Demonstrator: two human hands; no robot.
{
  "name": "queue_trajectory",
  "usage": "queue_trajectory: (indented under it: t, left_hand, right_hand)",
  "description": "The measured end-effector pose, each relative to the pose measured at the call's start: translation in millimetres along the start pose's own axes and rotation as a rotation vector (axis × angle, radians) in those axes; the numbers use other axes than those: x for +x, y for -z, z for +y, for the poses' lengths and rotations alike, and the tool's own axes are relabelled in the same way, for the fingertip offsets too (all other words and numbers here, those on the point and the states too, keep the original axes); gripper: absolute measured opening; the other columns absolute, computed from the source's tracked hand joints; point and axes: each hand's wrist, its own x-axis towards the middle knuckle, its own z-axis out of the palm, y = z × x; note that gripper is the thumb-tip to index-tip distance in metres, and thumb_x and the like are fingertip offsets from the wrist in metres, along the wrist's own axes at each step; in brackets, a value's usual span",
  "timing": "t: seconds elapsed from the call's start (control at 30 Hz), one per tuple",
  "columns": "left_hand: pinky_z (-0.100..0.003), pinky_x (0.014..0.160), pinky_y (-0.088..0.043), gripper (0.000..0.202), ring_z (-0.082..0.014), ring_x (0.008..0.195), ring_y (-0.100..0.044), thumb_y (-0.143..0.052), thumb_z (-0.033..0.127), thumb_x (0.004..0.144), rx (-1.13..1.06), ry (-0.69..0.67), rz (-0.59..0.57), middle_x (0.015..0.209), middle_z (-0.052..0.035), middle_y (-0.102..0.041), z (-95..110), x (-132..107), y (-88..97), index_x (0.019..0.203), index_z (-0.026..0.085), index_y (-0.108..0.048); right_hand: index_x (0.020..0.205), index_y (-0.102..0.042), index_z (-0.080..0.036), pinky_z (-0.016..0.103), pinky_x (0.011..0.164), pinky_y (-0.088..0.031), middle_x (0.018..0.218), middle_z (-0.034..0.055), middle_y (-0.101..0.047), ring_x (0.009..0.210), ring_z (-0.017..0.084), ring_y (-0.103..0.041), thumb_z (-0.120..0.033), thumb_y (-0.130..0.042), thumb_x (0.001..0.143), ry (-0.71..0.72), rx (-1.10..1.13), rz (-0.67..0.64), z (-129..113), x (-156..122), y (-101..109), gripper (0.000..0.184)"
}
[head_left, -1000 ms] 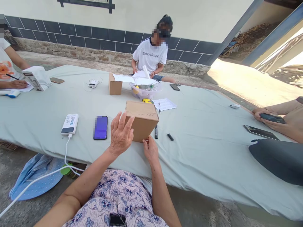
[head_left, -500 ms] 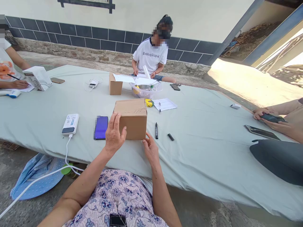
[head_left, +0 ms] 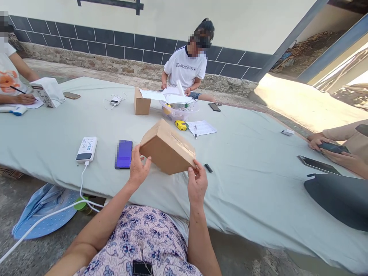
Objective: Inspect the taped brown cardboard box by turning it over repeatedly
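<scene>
A brown cardboard box [head_left: 169, 149] is tilted between my two hands, its right side raised off the tablecloth. My left hand [head_left: 139, 166] grips its left corner, thumb toward the near face. At the lower right corner, my right hand [head_left: 197, 182] pinches the box between thumb and fingers. Just right of that hand lies a black marker cap [head_left: 208, 168]; the marker itself is hidden behind the box. A phone with a purple screen [head_left: 124, 154] rests left of my left hand. Beyond the box sits a yellow tape measure [head_left: 181, 125].
A white power bank [head_left: 86, 149] with a cable lies at left. Farther back stand a clear plastic basin [head_left: 179, 113] and a smaller carton [head_left: 142, 106]. Printed paper [head_left: 202, 128] lies beyond the box. A dark cap [head_left: 336, 197] is at right. Several people sit around the table.
The box has been turned and tipped, its right side lifting. My right hand moved up and right with its corner. The marker is now covered, and the tape measure shows fully.
</scene>
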Motion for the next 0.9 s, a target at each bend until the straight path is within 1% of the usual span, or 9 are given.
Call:
queue_trajectory:
  t: [0.1,0.2,0.33,0.43,0.57,0.63,0.7,0.77,0.9]
  left_hand:
    - [-0.043,0.102,-0.053,0.055,-0.0262,0.128,-0.056,-0.056,0.027,0.088,0.036,0.109,-0.067,0.143,-0.0162,-0.053,-8,-3,-3.0,0.141,0.020,-0.043]
    - [-0.050,0.109,-0.046,0.050,-0.0304,0.130,-0.055,-0.056,0.028,0.088,0.164,0.133,-0.111,0.137,-0.0160,-0.059,-19,-2,-3.9,0.137,0.018,-0.047]
    - [-0.056,0.107,-0.045,0.054,-0.0369,0.128,-0.057,-0.060,0.025,0.082,0.320,0.114,-0.107,0.129,-0.0195,-0.063,-41,-1,-8.7,0.133,0.014,-0.048]
    - [-0.057,0.107,-0.044,0.058,-0.0385,0.129,-0.056,-0.062,0.023,0.079,0.372,0.057,-0.087,0.130,-0.0213,-0.062,-55,-3,-13.5,0.134,0.013,-0.047]
    - [-0.056,0.106,-0.045,0.058,-0.0383,0.127,-0.057,-0.061,0.024,0.080,0.410,0.034,-0.088,0.128,-0.0223,-0.062,-60,-6,-16.1,0.134,0.011,-0.046]
    - [-0.056,0.105,-0.046,0.056,-0.0385,0.125,-0.059,-0.061,0.024,0.081,0.429,0.028,-0.093,0.125,-0.0229,-0.063,-59,-7,-15.9,0.133,0.010,-0.047]
    - [-0.055,0.103,-0.047,0.052,-0.0377,0.121,-0.060,-0.060,0.023,0.082,0.434,0.018,-0.093,0.121,-0.0217,-0.065,-58,-8,-15.6,0.131,0.011,-0.049]
    - [-0.054,0.102,-0.048,0.049,-0.0363,0.119,-0.062,-0.059,0.023,0.082,0.426,0.010,-0.083,0.119,-0.0195,-0.066,-58,-8,-15.6,0.129,0.013,-0.050]
    - [-0.053,0.102,-0.047,0.048,-0.0360,0.119,-0.061,-0.059,0.023,0.082,0.428,0.006,-0.070,0.120,-0.0196,-0.066,-59,-9,-16.3,0.128,0.013,-0.051]
  right_hand:
    - [0.128,-0.061,-0.020,0.027,0.075,-0.055,0.111,0.0089,-0.063,0.089,0.014,-0.060,-0.047,-0.056,0.088,0.047,-0.050,0.033,-3,0,4,0.048]
    - [0.132,-0.059,-0.023,0.028,0.074,-0.055,0.108,0.0073,-0.061,0.087,0.014,-0.058,-0.044,-0.054,0.090,0.097,-0.098,0.021,-1,-2,-1,0.047]
    - [0.139,-0.053,-0.026,0.031,0.075,-0.056,0.103,0.0069,-0.060,0.087,0.016,-0.055,-0.037,-0.052,0.090,0.223,-0.218,-0.017,5,-7,-15,0.051]
    - [0.142,-0.050,-0.026,0.032,0.076,-0.056,0.105,0.0079,-0.060,0.091,0.017,-0.056,-0.034,-0.050,0.090,0.271,-0.252,-0.011,9,-8,-20,0.052]
    - [0.145,-0.045,-0.025,0.033,0.077,-0.056,0.106,0.0069,-0.060,0.088,0.017,-0.057,-0.036,-0.050,0.089,0.175,-0.235,-0.016,17,-6,-19,0.056]
    - [0.139,-0.050,-0.022,0.033,0.074,-0.055,0.105,0.0074,-0.060,0.086,0.017,-0.058,-0.037,-0.051,0.088,0.105,-0.240,-0.055,24,-4,-17,0.053]
    - [0.129,-0.057,-0.019,0.034,0.071,-0.053,0.100,0.0077,-0.061,0.082,0.018,-0.058,-0.037,-0.052,0.086,0.060,-0.270,-0.118,32,-2,-16,0.046]
    - [0.122,-0.060,-0.018,0.035,0.072,-0.051,0.094,0.0072,-0.061,0.080,0.019,-0.057,-0.036,-0.052,0.085,0.046,-0.308,-0.166,38,0,-15,0.042]
    - [0.119,-0.061,-0.017,0.036,0.074,-0.049,0.091,0.0075,-0.062,0.079,0.020,-0.057,-0.037,-0.052,0.084,0.043,-0.340,-0.188,40,2,-13,0.041]
